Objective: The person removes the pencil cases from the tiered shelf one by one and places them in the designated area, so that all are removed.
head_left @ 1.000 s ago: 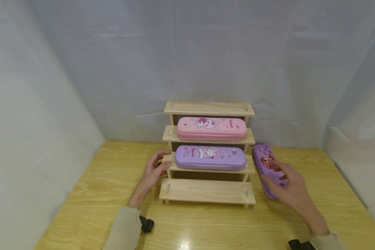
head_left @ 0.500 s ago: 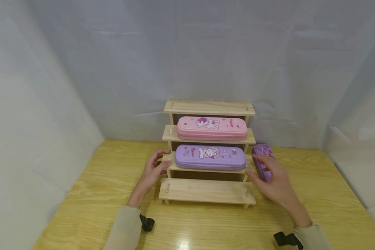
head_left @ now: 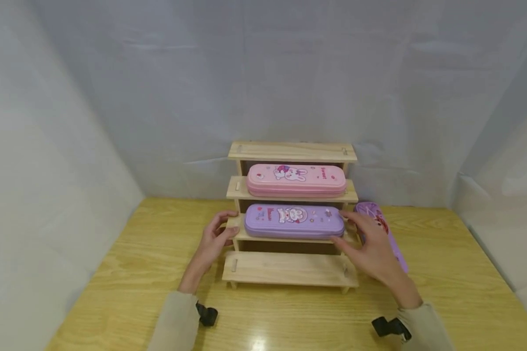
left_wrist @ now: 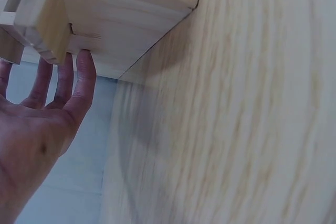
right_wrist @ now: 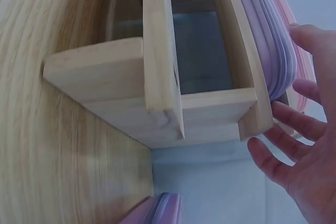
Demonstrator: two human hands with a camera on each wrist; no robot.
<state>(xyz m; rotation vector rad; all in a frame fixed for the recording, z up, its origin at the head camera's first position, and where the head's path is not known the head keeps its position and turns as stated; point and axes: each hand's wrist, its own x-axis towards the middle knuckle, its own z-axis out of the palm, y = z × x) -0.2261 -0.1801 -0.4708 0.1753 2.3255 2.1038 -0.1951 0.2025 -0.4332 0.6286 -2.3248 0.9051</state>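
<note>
A tiered wooden display rack (head_left: 290, 268) stands on the table, seen from above in the head view. My left hand (head_left: 212, 240) grips the left end of one of its middle steps, thumb in front and fingers against the side. On that step lies a lavender pencil case (head_left: 268, 226) with a rabbit print. My right hand (head_left: 375, 248) pinches the case's right end, thumb at the front edge and index finger near the back corner; other fingers (right_wrist: 294, 119) sit by the step's end. A pink pencil case (head_left: 272, 187) rests one step higher.
Right of the rack a purple pencil case (head_left: 397, 253) lies at a slant on the wooden table (head_left: 158, 258), partly behind my right hand. Pale cloth (head_left: 290, 73) hangs behind and at both sides.
My right hand has come left from over the purple case on the table to the right end of the lavender case. My left hand has kept its place on the rack.
</note>
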